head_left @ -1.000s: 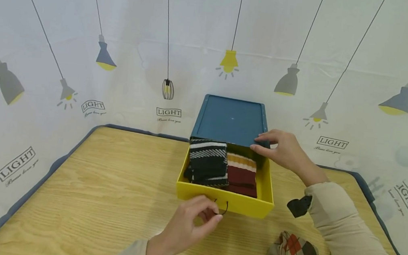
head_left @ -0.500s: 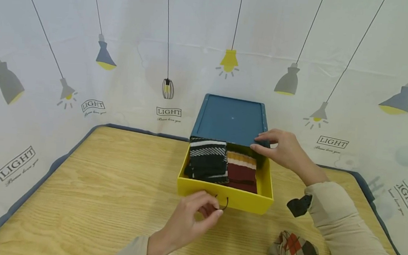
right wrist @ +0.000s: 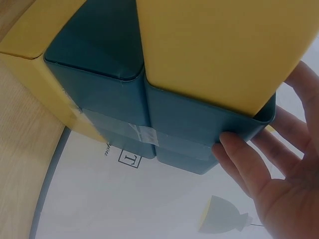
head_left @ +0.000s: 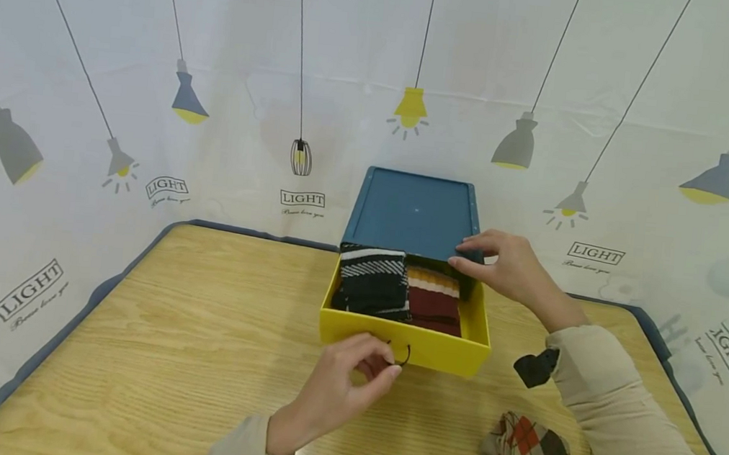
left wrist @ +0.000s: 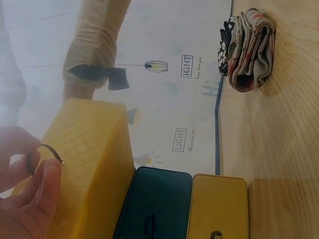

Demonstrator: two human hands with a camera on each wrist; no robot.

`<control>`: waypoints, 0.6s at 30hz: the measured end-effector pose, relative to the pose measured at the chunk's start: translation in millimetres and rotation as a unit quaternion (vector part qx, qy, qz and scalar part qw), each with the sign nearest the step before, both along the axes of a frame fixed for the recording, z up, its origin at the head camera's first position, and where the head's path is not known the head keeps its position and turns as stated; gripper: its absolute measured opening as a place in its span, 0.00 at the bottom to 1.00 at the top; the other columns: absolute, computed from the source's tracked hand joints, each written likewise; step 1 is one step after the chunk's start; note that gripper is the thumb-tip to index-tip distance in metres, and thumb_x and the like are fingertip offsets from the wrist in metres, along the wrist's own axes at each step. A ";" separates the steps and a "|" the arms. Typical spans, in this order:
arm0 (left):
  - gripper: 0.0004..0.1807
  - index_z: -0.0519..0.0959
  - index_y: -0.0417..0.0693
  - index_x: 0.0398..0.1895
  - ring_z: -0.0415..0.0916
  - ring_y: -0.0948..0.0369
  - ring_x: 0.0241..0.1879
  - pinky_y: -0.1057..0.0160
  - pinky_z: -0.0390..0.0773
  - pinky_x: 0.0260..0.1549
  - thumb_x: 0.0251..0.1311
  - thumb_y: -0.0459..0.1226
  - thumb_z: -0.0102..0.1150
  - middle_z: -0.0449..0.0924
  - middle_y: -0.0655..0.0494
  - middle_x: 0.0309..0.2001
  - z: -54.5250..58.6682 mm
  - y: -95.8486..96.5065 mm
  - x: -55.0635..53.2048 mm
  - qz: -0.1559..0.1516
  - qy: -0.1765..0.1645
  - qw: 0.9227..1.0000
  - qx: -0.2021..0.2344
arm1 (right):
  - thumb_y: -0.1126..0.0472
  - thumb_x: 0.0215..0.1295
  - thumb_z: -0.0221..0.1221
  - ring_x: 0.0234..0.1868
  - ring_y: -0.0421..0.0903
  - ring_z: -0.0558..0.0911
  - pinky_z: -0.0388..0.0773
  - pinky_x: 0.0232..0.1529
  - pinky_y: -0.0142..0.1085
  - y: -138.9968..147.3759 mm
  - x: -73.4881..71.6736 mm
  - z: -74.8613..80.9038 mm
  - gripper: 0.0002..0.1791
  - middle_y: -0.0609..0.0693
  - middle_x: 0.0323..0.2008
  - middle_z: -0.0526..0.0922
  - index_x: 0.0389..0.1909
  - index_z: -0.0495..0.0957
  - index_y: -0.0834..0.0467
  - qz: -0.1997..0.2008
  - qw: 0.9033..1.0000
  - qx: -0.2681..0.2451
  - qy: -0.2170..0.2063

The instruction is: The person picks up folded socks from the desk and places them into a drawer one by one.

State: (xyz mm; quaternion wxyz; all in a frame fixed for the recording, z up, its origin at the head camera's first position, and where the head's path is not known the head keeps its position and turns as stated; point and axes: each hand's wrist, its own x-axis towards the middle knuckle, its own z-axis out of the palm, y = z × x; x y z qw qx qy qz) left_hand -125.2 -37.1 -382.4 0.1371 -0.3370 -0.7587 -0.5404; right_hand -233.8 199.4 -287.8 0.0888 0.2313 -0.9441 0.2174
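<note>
I see my left hand point(head_left: 341, 381) pinching the thin black wire loop handle point(head_left: 402, 354) on the near face of the yellow plastic drawer point(head_left: 406, 347), which stands half out of the dark blue plastic case point(head_left: 413, 214) at the far middle of the wooden surface point(head_left: 166, 333). My right hand point(head_left: 507, 269) grips the case's near right corner, fingers point(right wrist: 234, 154) curled round it. The drawer looks light and stiff; the slim loop seems the only sound hold. Folded striped socks point(head_left: 375, 283) fill it.
</note>
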 end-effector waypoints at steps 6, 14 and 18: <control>0.04 0.75 0.46 0.29 0.71 0.70 0.24 0.73 0.75 0.23 0.58 0.38 0.55 0.73 0.60 0.27 0.3 0.9 -4.3 0.005 -0.008 1.000 -0.006 | 0.52 0.57 0.59 0.44 0.56 0.75 0.74 0.42 0.49 0.1 0.5 -0.6 0.20 0.61 0.48 0.75 0.44 0.79 0.62 0.001 1.000 0.001 0.001; 0.06 0.75 0.46 0.30 0.71 0.68 0.25 0.72 0.75 0.24 0.59 0.39 0.54 0.74 0.59 0.27 4.5 1.2 -10.3 0.008 -0.019 0.999 -0.026 | 0.53 0.57 0.59 0.44 0.56 0.75 0.74 0.42 0.48 -0.5 0.7 -0.1 0.19 0.61 0.48 0.75 0.44 0.78 0.63 -0.001 1.000 0.001 -0.003; 0.06 0.76 0.46 0.30 0.71 0.67 0.25 0.72 0.75 0.24 0.59 0.39 0.54 0.74 0.59 0.27 6.2 1.4 -14.1 0.012 -0.018 0.999 -0.033 | 0.53 0.57 0.59 0.44 0.56 0.75 0.74 0.42 0.48 -1.1 0.6 -0.1 0.20 0.61 0.48 0.75 0.45 0.78 0.63 -0.004 1.000 0.003 -0.004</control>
